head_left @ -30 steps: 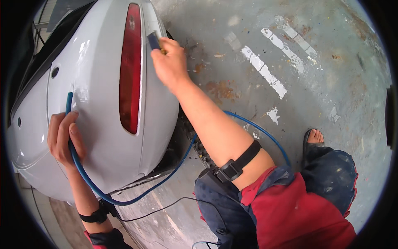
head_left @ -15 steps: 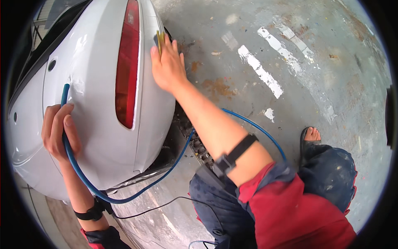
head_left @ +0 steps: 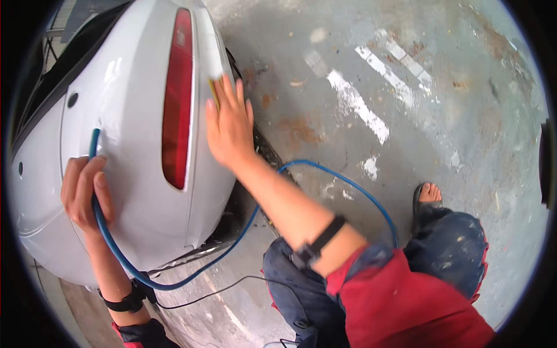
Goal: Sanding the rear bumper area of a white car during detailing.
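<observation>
The left hand [head_left: 84, 194], its grip closed around a bendy blue rubber hose [head_left: 168, 286], is at the left of the view, in front of a pale, glossy car body [head_left: 136, 226]; the hose's free end pokes up above the curled fingers. The right hand [head_left: 229, 124], near top centre, lies palm down with its fingers stretched out along the car's pale corner panel. A thin, yellowish, flat-edged piece [head_left: 214, 95] shows between its thumb and fingers; most of it is hidden and the area is blurred, so whether this grip clasps the piece or only presses on it cannot be told. Just left of the right hand is a long, narrow red tail light [head_left: 178, 104]. From the left hand the hose dips in a wide loop below the car, passes behind the right forearm and arcs over a worn grey floor [head_left: 325, 133] marked with broken white stripes [head_left: 360, 107]. Each arm wears a black strap [head_left: 326, 239], and a thin black cable [head_left: 232, 283] trails from the left one toward dark blue trousers [head_left: 449, 249]. Beside them is a foot in a dark sandal [head_left: 428, 196].
</observation>
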The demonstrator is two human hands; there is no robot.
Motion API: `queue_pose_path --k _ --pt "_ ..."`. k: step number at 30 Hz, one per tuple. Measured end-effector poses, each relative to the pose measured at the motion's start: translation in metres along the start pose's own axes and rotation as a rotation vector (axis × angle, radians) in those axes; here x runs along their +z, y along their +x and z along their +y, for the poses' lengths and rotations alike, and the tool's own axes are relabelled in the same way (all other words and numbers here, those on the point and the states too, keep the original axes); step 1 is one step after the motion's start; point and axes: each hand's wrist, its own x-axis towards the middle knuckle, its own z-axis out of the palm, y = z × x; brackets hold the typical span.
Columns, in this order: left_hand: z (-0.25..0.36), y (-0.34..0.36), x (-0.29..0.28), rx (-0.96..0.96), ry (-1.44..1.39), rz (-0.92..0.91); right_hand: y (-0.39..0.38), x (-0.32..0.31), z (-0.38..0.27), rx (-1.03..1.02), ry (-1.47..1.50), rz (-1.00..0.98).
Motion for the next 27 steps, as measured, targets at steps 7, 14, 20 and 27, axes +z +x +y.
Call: queue_pose_path --k 7,14,20,27 --pt "-0.002 0.001 0.000 0.042 -0.008 -0.011 -0.030 0.008 0.011 0.040 -0.090 -0.033" --pt "-0.001 0.000 0.001 0.063 -0.016 0.019 -0.031 0.000 0.009 0.051 -0.207 -0.092" --pt "0.001 0.001 0.002 0.048 -0.005 0.013 -0.021 -0.019 -0.008 -0.081 -0.158 0.033" --pt "0.002 0.000 0.001 0.070 -0.015 0.004 -0.026 -0.003 -0.011 -0.125 0.024 0.048"
